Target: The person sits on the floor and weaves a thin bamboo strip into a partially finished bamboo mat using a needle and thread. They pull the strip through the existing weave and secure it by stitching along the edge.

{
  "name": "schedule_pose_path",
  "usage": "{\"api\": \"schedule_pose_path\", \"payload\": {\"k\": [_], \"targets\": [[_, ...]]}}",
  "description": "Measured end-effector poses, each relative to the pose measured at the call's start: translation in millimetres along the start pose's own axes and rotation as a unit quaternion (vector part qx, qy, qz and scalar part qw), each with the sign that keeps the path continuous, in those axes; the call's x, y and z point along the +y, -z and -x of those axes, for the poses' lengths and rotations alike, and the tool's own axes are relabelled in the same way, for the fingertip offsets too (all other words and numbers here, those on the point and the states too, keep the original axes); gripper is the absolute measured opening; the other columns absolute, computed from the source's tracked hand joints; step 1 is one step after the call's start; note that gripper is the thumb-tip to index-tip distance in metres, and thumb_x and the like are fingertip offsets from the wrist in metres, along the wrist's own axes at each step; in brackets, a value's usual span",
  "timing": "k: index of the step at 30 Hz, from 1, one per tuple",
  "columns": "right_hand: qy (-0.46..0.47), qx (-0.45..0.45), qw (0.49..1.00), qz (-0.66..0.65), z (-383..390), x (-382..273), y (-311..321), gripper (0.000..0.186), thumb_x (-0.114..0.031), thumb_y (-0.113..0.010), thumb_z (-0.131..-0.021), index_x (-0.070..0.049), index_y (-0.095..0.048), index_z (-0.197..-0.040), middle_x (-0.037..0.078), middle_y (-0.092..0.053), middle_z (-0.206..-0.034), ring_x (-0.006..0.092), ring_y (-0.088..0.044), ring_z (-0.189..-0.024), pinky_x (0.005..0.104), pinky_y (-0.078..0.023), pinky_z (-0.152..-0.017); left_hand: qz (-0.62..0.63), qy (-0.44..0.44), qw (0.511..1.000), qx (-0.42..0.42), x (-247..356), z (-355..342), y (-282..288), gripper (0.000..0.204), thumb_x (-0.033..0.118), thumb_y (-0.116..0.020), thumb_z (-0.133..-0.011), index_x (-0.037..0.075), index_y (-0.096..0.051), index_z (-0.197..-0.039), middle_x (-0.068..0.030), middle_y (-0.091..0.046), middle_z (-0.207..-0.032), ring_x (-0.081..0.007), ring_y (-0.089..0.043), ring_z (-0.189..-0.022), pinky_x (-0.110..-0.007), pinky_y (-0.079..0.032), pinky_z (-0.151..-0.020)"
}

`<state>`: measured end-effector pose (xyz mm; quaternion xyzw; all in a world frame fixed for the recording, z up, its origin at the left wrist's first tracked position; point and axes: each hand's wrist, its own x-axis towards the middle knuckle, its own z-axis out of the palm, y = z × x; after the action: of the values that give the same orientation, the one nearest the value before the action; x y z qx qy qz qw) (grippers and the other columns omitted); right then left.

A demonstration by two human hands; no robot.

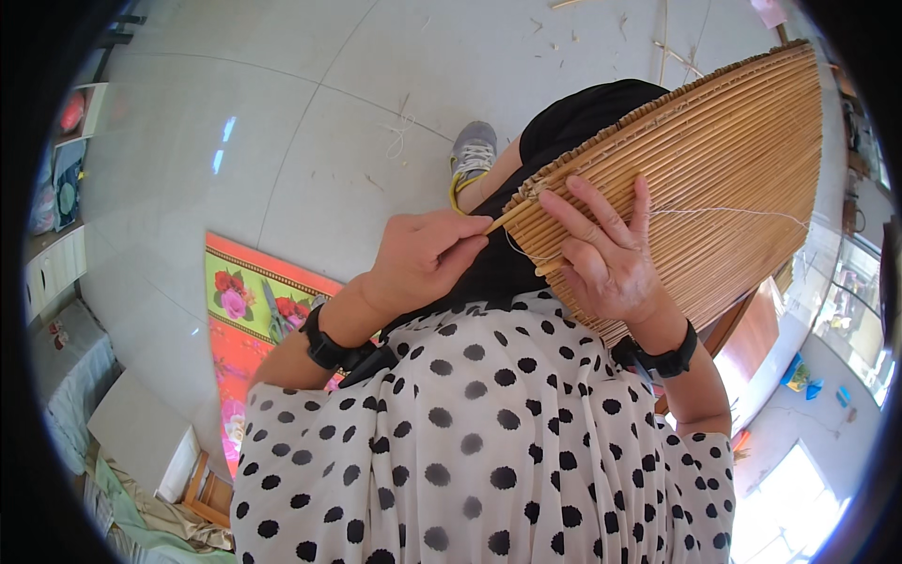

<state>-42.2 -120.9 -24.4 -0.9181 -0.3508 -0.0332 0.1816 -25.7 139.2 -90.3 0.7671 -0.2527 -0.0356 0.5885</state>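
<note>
Across my lap, to the right, lies a long mat of tan reeds (733, 141) set side by side, with a bundled, rough far edge. At the mat's left end, my left hand (423, 258) pinches the tip of a thin reed stalk (500, 222). My right hand (611, 258) rests on the reeds with its fingers spread; its thumb side is partly hidden. White thread (728, 210) crosses the mat to the right of that hand, and a slack loop of it hangs near the left end.
On the floor at the left lies a red and green floral sheet (225, 338) with scissors (273, 308) on it. Reed scraps (678, 58) and a tangle of thread (401, 127) are scattered on the pale tiles. Shelves (70, 169) stand at the far left.
</note>
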Motion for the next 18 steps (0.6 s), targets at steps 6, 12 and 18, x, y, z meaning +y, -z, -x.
{"api": "schedule_pose_path", "payload": {"k": [6,12,18], "targets": [[-0.012,-0.017,1.000,-0.004,-1.2,-0.5,1.7,0.024,-0.005,-0.070,-0.071,-0.007,-0.048,-0.078,0.015,-0.063,-0.138,0.0360,-0.051,-0.138,0.0684,-0.002,-0.120,-0.083,-0.081,0.993,0.020,-2.4,-7.4,-3.1,0.024,-0.005,-0.076,-0.078,0.002,-0.070,-0.100,-0.0089,-0.065,-0.072,-0.0225,-0.059,-0.054,-0.030,-0.045,-0.049],[-0.026,-0.028,0.999,0.014,-1.1,-2.6,-1.0,0.024,-0.011,-0.072,-0.076,-0.009,-0.048,-0.073,0.009,-0.063,-0.138,0.0308,-0.050,-0.139,0.0703,-0.001,-0.119,0.017,0.024,1.000,0.004,-6.3,-7.2,-3.8,0.025,-0.004,-0.077,-0.077,0.003,-0.070,-0.099,-0.0081,-0.060,-0.068,-0.0230,-0.056,-0.052,-0.031,-0.043,-0.047],[-0.025,-0.044,0.999,0.013,-0.3,-1.9,-0.6,0.021,-0.008,-0.072,-0.068,-0.008,-0.052,-0.076,0.012,-0.060,-0.143,0.0344,-0.047,-0.141,0.0711,-0.001,-0.118,-0.071,-0.053,0.996,0.023,-4.6,-12.7,-3.9,0.023,-0.003,-0.077,-0.077,0.003,-0.070,-0.098,-0.0082,-0.061,-0.069,-0.0239,-0.057,-0.053,-0.032,-0.044,-0.048]]}}
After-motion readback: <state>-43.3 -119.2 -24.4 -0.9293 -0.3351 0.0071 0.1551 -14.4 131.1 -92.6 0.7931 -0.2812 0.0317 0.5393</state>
